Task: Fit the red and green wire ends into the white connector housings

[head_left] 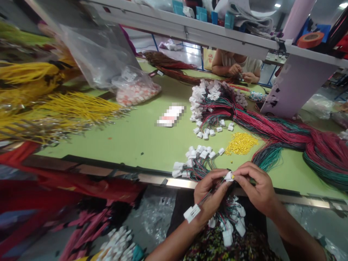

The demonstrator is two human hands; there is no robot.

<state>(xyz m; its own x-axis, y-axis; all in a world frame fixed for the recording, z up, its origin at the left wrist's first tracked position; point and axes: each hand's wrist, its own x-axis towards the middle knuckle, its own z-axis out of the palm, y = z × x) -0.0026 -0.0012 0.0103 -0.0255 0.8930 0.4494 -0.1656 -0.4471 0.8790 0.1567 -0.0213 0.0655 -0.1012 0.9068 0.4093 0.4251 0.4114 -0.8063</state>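
My left hand (209,193) and my right hand (255,188) meet above the table's front edge, both pinching a small white plastic connector (229,176) with a yellow speck at its tip. Thin red and green wires (214,188) run from it down past my left palm. Another white connector (191,213) dangles by my left wrist. A wire harness bundle (231,217) with several white connectors hangs over my lap. Just beyond my hands, a smaller harness bundle (197,163) lies on the green table (141,145).
A long red-and-green harness pile (272,127) and yellow pieces (240,143) lie on the table. Yellow wires (73,108) hang at left, near a bag of pink-white parts (136,92). A co-worker's hands (241,72) work across the table, beyond a shelf (185,27).
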